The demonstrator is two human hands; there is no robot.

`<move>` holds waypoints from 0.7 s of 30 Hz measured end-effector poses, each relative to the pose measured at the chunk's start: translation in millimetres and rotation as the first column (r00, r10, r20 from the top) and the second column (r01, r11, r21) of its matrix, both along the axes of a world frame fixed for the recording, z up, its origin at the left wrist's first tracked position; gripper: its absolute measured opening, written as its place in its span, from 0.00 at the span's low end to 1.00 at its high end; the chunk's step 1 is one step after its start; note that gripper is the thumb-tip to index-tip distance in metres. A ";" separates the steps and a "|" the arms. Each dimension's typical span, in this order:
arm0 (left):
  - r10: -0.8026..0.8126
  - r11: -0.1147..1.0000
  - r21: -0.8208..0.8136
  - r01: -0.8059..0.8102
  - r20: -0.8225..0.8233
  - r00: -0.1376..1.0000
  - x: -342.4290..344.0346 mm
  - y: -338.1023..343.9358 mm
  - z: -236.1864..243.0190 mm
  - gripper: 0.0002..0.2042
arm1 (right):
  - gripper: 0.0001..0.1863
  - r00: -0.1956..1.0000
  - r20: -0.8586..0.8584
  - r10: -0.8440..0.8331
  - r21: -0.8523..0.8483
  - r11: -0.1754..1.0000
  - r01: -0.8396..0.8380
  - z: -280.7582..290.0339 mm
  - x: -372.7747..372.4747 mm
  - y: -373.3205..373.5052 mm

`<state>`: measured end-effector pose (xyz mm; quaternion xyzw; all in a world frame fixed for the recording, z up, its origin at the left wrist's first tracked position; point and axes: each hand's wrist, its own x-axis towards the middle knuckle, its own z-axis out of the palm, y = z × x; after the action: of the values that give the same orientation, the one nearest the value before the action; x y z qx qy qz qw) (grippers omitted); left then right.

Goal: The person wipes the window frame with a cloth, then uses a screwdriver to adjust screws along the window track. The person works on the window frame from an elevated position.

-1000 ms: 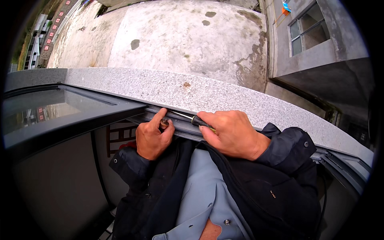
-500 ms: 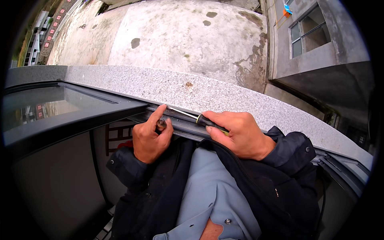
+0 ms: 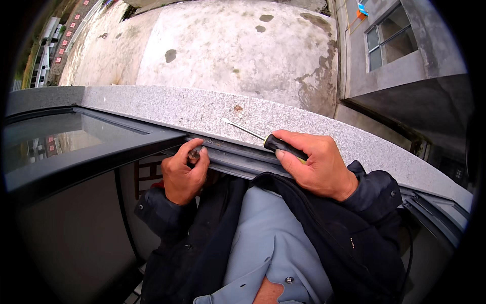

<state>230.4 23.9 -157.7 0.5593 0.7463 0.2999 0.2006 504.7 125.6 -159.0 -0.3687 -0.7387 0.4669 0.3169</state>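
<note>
My right hand (image 3: 324, 164) is closed round the black and yellow-green handle of a screwdriver (image 3: 244, 128). Its bare metal shank points left and away, with the flat tip over the speckled stone sill (image 3: 202, 109). To the left, my left hand (image 3: 185, 175) is curled beside the grey metal window track (image 3: 238, 154). Between its thumb and forefinger shows a small, round, brownish end; the rest of that thing is hidden in the hand. Both hands are over the inner side of the track, close to the edge of the sliding window sash (image 3: 101, 159).
Beyond the sill lies a concrete yard (image 3: 228, 55) far below. A grey building wall with a window (image 3: 392, 38) rises at the far right. More window track (image 3: 435, 218) runs off at the right. Behind the sash, indoors, a brown wooden frame (image 3: 149, 172) is partly visible.
The screwdriver's tip has come up out of the track and now hangs over the sill, as my right hand moved right. My left forefinger, stretched toward the tip before, is now bent back.
</note>
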 end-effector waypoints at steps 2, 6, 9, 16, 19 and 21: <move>-0.024 1.000 0.002 0.024 -0.052 0.998 -1.2 0.3 -6.0 0.12 | 0.16 0.993 0.073 0.088 0.015 0.996 -0.089 6.2 4.3 -2.7; -0.029 0.999 -0.031 0.026 -0.101 0.994 0.4 -0.1 -15.0 0.14 | 0.16 0.963 0.190 0.191 0.011 0.980 -0.197 11.6 10.6 -8.2; -0.062 0.996 -0.067 0.055 -0.100 0.993 7.2 3.5 -11.0 0.15 | 0.14 0.941 0.280 0.190 0.047 0.976 -0.211 15.6 11.3 -9.2; -0.102 0.994 -0.049 0.097 -0.107 0.989 8.9 4.0 -12.6 0.14 | 0.12 0.919 0.370 0.135 0.117 0.975 -0.190 14.7 -2.4 -18.6; -0.113 0.993 -0.054 0.108 -0.113 0.987 11.0 5.1 -11.2 0.13 | 0.12 0.915 0.380 0.134 0.118 0.974 -0.192 11.4 -11.3 -19.2; -0.117 0.991 -0.080 0.108 -0.109 0.987 11.8 5.4 -8.7 0.12 | 0.12 0.920 0.368 0.135 0.127 0.973 -0.193 9.5 -16.2 -19.3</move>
<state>242.1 29.4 -166.4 0.6089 0.7343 0.2281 0.1949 488.5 106.4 -149.5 -0.3573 -0.8474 0.3561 0.1658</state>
